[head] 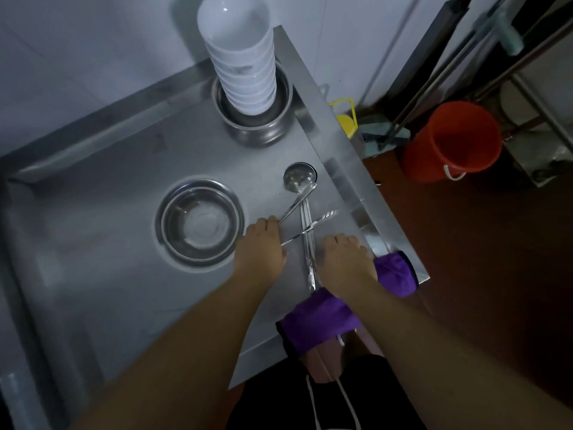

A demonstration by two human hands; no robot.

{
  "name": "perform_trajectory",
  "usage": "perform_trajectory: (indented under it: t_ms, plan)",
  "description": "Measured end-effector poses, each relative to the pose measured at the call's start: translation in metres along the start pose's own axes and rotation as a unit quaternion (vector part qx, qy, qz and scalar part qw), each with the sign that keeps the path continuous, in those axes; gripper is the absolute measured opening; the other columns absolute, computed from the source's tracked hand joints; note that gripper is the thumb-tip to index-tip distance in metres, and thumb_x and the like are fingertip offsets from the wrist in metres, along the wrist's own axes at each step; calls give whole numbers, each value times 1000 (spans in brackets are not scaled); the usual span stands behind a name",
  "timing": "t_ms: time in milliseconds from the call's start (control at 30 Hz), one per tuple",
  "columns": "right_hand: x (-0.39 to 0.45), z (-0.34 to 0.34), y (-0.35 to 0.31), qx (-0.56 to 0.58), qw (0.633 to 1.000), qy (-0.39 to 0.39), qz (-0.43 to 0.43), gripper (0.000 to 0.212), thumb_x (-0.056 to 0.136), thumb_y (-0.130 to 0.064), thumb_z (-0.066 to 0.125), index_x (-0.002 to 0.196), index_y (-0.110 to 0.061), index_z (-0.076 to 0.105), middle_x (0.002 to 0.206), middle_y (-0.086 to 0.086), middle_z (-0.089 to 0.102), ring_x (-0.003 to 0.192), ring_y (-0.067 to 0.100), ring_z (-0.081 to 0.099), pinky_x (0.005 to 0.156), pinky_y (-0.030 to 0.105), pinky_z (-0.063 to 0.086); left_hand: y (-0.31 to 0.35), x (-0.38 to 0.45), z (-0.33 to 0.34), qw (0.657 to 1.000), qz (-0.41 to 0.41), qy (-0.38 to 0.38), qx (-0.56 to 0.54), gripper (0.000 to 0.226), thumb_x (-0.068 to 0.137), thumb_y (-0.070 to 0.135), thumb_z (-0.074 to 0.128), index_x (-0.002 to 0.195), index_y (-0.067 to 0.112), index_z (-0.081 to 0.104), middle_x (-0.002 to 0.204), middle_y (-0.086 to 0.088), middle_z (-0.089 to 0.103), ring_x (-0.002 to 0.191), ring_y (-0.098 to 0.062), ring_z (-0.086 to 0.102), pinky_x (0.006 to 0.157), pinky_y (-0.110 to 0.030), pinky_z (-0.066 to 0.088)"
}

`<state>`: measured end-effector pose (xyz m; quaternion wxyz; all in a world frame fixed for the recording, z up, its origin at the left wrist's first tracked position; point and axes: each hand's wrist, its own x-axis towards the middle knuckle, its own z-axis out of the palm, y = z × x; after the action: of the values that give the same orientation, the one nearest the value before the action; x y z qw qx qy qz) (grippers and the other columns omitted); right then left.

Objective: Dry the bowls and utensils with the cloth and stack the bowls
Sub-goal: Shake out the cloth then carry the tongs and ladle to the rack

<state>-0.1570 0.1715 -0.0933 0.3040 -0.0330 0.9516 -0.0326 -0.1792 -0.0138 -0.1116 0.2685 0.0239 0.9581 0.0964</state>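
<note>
Stainless steel spreads under us: the tabletop (108, 187) carries everything, and we place things by the lone steel bowl (198, 223) sitting near its middle. Beyond that bowl, toward the far corner, a tall stack of white bowls (240, 62) stands inside a deeper steel pot (255, 125). Off the tabletop's edge, well to the right of the steel bowl, a red bucket (452, 141) stands on the floor. Nearer us and right of the bowl, the purple cloth (322, 319) lies over the tabletop's front edge, passing under our right wrist. Our left hand (260, 246) rests just right of the bowl, its fingers (268, 223) together and touching a ladle handle. Our right hand (344, 259) lies farther right, fingers curled down on the tabletop, gripping nothing we can see. Between our hands the utensils (305, 225) lie crossed, the ladle (297, 176) cup farthest from us.
</note>
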Motion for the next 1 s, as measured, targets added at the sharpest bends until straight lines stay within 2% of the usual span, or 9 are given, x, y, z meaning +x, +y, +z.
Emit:
perform_trajectory:
  t_ms: [300, 467, 633, 733, 900, 1000]
  plan:
    - [-1, 9, 5, 47, 998, 2, 44, 42, 107, -37, 43, 140, -14, 53, 133, 9, 61, 119, 26, 55, 98, 43, 46, 6, 13, 4, 1000, -15, 2, -21, 44, 96, 31, 68, 132, 12, 51, 129, -10, 55, 120, -33, 56, 94, -46, 52]
    - [4, 10, -3, 132, 988, -13, 73, 39, 106, -34, 44, 139, -15, 56, 131, 10, 61, 117, 29, 55, 98, 44, 47, -10, 2, 2, 995, -26, 34, -88, 44, 96, 30, 70, 131, 9, 55, 128, -13, 57, 120, -35, 56, 98, -46, 50]
    - [29, 6, -28, 225, 967, -3, 116, 34, 104, -36, 49, 127, -12, 57, 126, 11, 61, 113, 32, 57, 92, 42, 48, -31, -16, -4, 976, -99, 63, -183, 52, 91, 27, 75, 133, 4, 56, 129, -19, 57, 121, -41, 55, 103, -49, 47]
    - [44, 7, -44, 229, 961, -4, 153, 43, 101, -38, 53, 131, -7, 50, 129, 16, 58, 115, 36, 58, 92, 45, 50, -43, -30, -3, 962, -138, 66, -225, 49, 90, 28, 74, 130, 5, 57, 126, -16, 57, 117, -38, 56, 99, -52, 50]
    - [60, 15, -58, 212, 955, -5, 208, 52, 101, -30, 54, 144, -5, 39, 142, 17, 53, 128, 39, 55, 98, 51, 48, -57, -53, 5, 947, -162, 84, -265, 42, 89, 24, 75, 124, 8, 59, 120, -12, 59, 113, -32, 56, 98, -48, 50]
    - [66, 18, -56, 222, 952, -1, 210, 47, 101, -20, 53, 142, -2, 41, 142, 21, 53, 128, 40, 55, 102, 50, 48, -62, -61, 7, 939, -176, 92, -282, 44, 89, 24, 74, 128, 11, 60, 123, -11, 60, 115, -32, 57, 97, -49, 52]
